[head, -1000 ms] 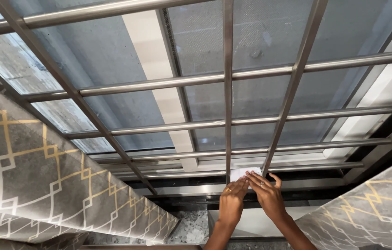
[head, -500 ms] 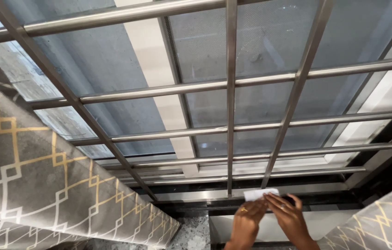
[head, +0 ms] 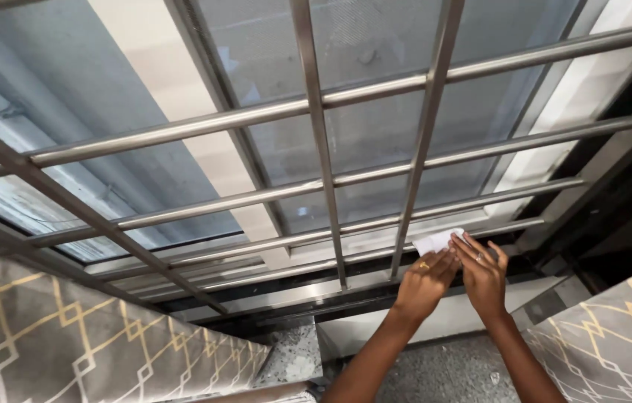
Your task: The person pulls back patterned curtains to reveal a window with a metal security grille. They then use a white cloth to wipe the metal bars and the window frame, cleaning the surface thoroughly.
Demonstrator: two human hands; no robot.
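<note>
Both of my hands reach up to the lower part of a steel window grille [head: 316,186]. My left hand [head: 424,283], with a ring on one finger, and my right hand [head: 483,272] together pinch a small white cloth or paper [head: 435,240]. The white piece lies against one of the lowest horizontal bars, just right of a vertical bar [head: 405,231]. Behind the bars is a glass pane with a mesh [head: 375,149].
Grey curtains with a gold line pattern hang at the left [head: 70,343] and at the right [head: 614,343]. A speckled stone sill [head: 293,351] runs below the dark window frame [head: 614,194].
The view has tilted and closed in on the grille. My hands have stayed together on the white piece and have shifted a little to the right along the bottom bars.
</note>
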